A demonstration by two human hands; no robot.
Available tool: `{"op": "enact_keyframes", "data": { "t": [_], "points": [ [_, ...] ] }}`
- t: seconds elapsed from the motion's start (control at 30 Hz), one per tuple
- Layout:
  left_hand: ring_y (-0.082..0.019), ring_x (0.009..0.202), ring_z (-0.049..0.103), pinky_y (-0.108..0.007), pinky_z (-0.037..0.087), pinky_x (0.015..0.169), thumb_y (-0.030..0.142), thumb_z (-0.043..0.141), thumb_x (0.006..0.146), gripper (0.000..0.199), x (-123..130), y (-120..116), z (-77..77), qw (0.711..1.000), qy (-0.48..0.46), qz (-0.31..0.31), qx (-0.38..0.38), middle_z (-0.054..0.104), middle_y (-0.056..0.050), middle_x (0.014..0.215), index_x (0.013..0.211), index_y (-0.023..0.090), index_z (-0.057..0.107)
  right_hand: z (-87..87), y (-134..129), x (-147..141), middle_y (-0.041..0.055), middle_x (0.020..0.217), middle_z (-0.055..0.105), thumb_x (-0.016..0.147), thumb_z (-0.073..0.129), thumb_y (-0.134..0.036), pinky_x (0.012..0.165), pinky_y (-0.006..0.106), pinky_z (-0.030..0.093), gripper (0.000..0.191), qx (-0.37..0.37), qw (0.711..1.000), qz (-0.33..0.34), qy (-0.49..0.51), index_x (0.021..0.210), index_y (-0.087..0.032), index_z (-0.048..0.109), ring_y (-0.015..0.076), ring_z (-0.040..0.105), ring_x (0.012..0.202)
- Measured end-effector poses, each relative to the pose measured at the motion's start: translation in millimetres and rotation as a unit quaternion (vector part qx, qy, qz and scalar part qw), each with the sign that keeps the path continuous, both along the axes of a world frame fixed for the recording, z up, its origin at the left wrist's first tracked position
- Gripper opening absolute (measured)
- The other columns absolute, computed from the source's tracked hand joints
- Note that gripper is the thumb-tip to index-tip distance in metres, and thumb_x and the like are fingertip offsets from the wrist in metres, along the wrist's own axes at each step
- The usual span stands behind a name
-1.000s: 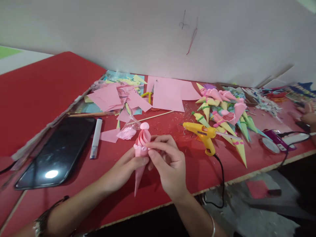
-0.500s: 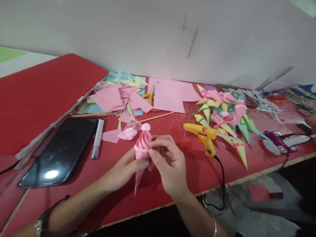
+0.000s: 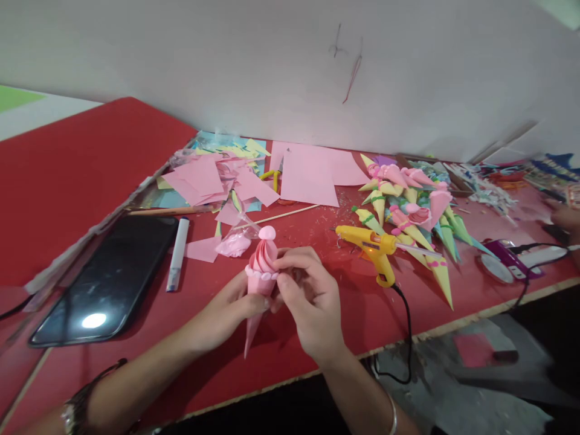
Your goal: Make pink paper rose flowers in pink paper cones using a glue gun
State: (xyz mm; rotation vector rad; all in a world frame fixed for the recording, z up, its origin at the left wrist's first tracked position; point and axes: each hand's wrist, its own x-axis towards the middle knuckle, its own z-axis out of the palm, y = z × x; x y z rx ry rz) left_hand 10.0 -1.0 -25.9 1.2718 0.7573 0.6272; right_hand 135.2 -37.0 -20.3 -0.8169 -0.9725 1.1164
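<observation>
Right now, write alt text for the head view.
Two bare hands, left and right, hold a pink paper cone with a ruffled top over a red table. Around it lie a phone, a yellow glue gun and finished-looking cones.

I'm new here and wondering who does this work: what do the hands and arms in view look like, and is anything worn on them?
A person's: left hand and right hand, no gloves, no sleeves in view. Left wrist: dark bracelet with silvery parts. Right: thin silvery bangle.
</observation>
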Motion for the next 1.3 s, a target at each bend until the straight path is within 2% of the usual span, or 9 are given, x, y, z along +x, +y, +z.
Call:
{"op": "enact_keyframes", "data": {
  "t": [0.57,0.8,0.97,1.1,1.3],
  "points": [
    [-0.011,0.06,0.041,-0.023,0.035,0.056,0.02,0.049,0.061,0.01,-1.2,-0.3,-1.4,1.0,-0.017,0.008,-0.004,0.047,0.006,0.063,0.07,0.02,0.049,-0.6,-0.1,2.0,0.0023,0.093,0.051,0.075,0.059,-0.01,0.044,0.014,0.05,0.021,0.006,1.0,0.001,-0.022,0.087,-0.025,0.068,0.01,0.053,0.07],
    [-0.013,0.061,0.043,-0.024,0.036,0.058,0.023,0.052,0.059,0.01,-2.0,-0.8,-2.7,1.0,-0.011,0.011,-0.015,0.048,0.006,0.061,0.068,0.02,0.049,-0.6,1.4,0.9,0.0011,0.093,0.052,0.076,0.06,-0.011,0.045,0.013,0.05,0.018,-0.004,1.0,0.013,-0.004,0.086,-0.025,0.067,0.0084,0.053,0.068],
    [-0.014,0.059,0.042,-0.026,0.035,0.057,0.028,0.051,0.06,0.015,-1.4,0.5,-2.1,1.0,-0.006,0.006,-0.026,0.046,0.005,0.059,0.072,0.019,0.052,-3.0,0.1,3.5,0.0009,0.091,0.052,0.076,0.058,-0.013,0.047,0.016,0.053,0.021,-0.001,1.0,0.018,-0.001,0.093,-0.024,0.065,0.0093,0.052,0.067],
    [-0.017,0.067,0.048,-0.031,0.039,0.067,0.03,0.052,0.061,0.017,-2.7,-1.2,-1.4,0.999,0.001,0.019,-0.032,0.051,0.003,0.064,0.075,0.019,0.054,-1.9,-0.6,7.0,0.0008,0.091,0.055,0.074,0.057,-0.008,0.049,0.017,0.054,0.03,-0.031,0.999,0.031,-0.018,0.098,-0.025,0.06,0.0109,0.053,0.072],
    [-0.022,0.075,0.054,-0.037,0.044,0.076,0.034,0.054,0.058,0.021,-7.6,-1.9,-12.6,0.997,0.03,0.048,-0.043,0.059,0.0,0.073,0.075,0.021,0.058,-2.0,-0.5,10.8,0.0036,0.102,0.057,0.076,0.054,-0.012,0.05,0.021,0.055,0.022,-0.034,0.998,0.012,-0.048,0.095,-0.023,0.059,0.0138,0.057,0.079]
  ]
}}
